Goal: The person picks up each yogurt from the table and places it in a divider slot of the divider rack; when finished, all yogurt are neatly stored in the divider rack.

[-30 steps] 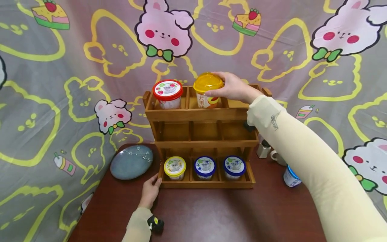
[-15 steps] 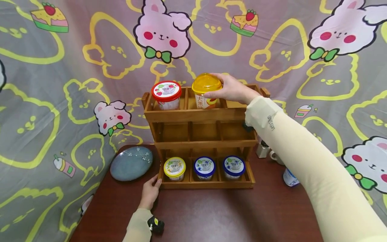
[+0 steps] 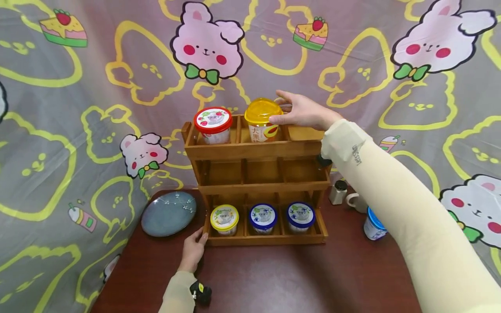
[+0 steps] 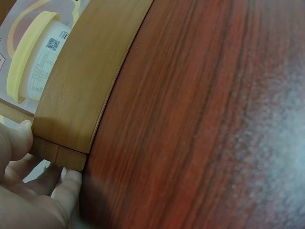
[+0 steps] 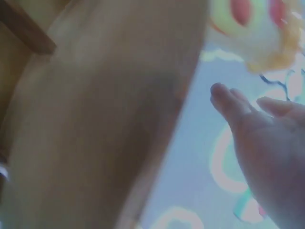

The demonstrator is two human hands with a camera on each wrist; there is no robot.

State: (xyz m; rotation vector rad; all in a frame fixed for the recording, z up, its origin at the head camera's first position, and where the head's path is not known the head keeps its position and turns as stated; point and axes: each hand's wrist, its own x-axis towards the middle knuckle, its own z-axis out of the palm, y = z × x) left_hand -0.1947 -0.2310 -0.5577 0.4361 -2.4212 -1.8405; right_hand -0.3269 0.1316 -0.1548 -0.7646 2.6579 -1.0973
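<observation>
A three-tier wooden rack [image 3: 254, 150] stands on the table. On its top tier, a cup with a yellow domed lid [image 3: 260, 112] sits upright in the middle compartment, beside a red-lidded tub [image 3: 213, 119] in the left one. My right hand [image 3: 305, 111] is at the cup's right side with its fingers spread, the thumb overlapping the lid's edge. In the right wrist view, the hand [image 5: 269, 138] shows apart from the blurred cup [image 5: 257, 33]. Low at the rack's front left corner, my left hand [image 3: 192, 252] grips the wood between thumb and fingers [image 4: 69, 188].
The bottom tier holds a yellow-lidded tub [image 3: 225, 217] and two blue-lidded tubs [image 3: 263, 216]. A grey-blue plate [image 3: 168, 215] lies left of the rack. To the right are a shaker [image 3: 338, 193], a white mug [image 3: 354, 201] and another blue-lidded tub [image 3: 374, 226], partly behind my sleeve.
My right hand has let go of the yellow-lidded cup, its fingers opening and moving slightly right. The cup stays in the middle compartment. My left hand keeps its grip on the rack.
</observation>
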